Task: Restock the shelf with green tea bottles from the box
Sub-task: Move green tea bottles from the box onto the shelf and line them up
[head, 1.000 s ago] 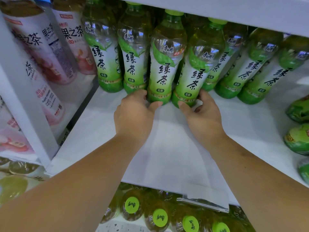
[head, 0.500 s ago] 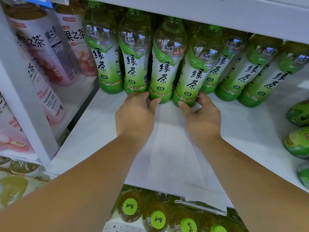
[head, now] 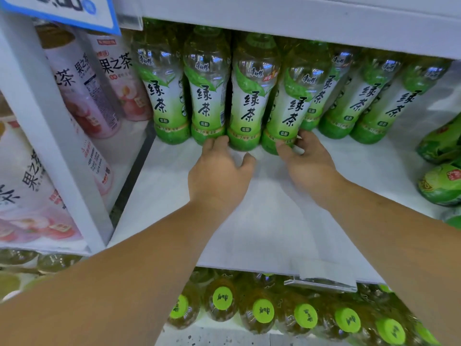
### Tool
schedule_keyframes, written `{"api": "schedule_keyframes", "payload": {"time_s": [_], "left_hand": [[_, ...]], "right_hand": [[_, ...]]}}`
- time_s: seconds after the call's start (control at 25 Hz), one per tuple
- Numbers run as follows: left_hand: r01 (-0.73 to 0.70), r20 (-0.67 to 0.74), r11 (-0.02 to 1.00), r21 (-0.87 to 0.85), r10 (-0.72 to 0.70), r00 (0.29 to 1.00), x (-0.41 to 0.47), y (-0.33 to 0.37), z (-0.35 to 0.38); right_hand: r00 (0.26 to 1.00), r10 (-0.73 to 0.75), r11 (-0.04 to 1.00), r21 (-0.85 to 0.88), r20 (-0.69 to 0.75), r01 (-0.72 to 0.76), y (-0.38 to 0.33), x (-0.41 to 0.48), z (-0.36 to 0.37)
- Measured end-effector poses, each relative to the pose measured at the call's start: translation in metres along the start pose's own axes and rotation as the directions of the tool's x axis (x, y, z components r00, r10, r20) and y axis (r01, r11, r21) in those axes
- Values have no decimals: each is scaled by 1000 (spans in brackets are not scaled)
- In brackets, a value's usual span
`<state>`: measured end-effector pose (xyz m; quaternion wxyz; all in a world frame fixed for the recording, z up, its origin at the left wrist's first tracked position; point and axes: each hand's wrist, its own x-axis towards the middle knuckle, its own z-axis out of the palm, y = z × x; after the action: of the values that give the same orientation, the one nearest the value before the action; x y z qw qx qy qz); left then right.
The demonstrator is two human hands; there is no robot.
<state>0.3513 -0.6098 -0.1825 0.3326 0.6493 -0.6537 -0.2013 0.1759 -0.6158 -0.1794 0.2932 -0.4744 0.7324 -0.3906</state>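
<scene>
Head view: a white store shelf [head: 274, 221] sits under another shelf board. The left hand [head: 219, 173] reaches in with relaxed fingers, its fingertips at the foot of the second bottle [head: 207, 101]. The right hand [head: 306, 161] grips the base of the fourth bottle [head: 291, 108]. Seven green tea bottles [head: 359, 101] stand along the back.

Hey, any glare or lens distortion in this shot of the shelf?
Head view: white glare spots sit on the clear shoulders of the green tea bottles; same view, wide-angle distortion leans the right-hand bottles outward and slants the shelf edges.
</scene>
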Motion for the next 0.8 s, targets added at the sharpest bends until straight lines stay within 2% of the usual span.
{"api": "schedule_keyframes", "payload": {"time_s": [0.12, 0.32, 0.44, 0.64, 0.8], "left_hand": [[-3, 133, 995, -103, 17, 991, -4, 0, -15], [209, 367, 903, -376, -62, 928, -30, 2, -52], [306, 463, 875, -375, -109, 880, -49, -2, -76], [525, 565, 771, -360, -268, 781, -87, 2, -114], [582, 614, 758, -294, -317, 723, -120, 15, -147]], "right_hand": [[993, 112, 987, 109, 26, -114, -14, -15, -5], [964, 231, 948, 195, 131, -254, -24, -65, -13], [946, 286, 926, 210, 155, -315, -30, -104, -20], [914, 353, 908, 165, 197, -386, -47, -165, -38], [902, 384, 903, 124, 198, -411, -59, -216, -65]]}}
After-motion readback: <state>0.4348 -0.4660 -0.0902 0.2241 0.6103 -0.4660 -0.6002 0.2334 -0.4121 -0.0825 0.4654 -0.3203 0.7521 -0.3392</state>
